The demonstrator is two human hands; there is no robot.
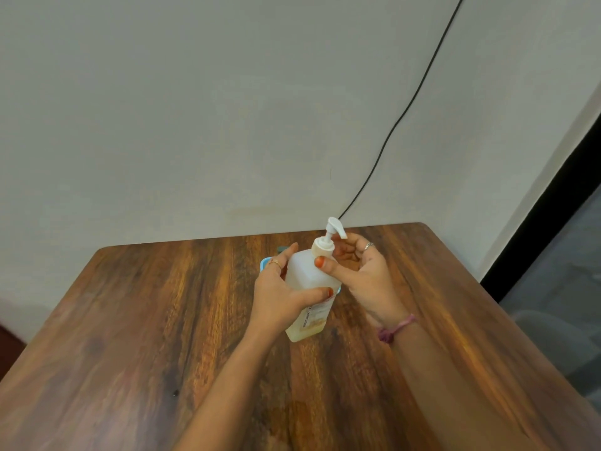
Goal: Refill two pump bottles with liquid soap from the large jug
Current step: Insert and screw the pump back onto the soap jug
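A translucent white pump bottle (307,278) stands tilted on the wooden table (146,320), with a little yellowish liquid at its bottom. My left hand (281,291) grips its body, thumb across the front. My right hand (361,271) curls around the collar of the white pump head (328,239), thumb on the near side. No large jug and no second bottle are in view.
A light blue object (265,262) sits on the table right behind the bottle, mostly hidden by it and my left hand. A black cable (406,109) runs down the wall behind the table. The table's right edge borders a dark floor area.
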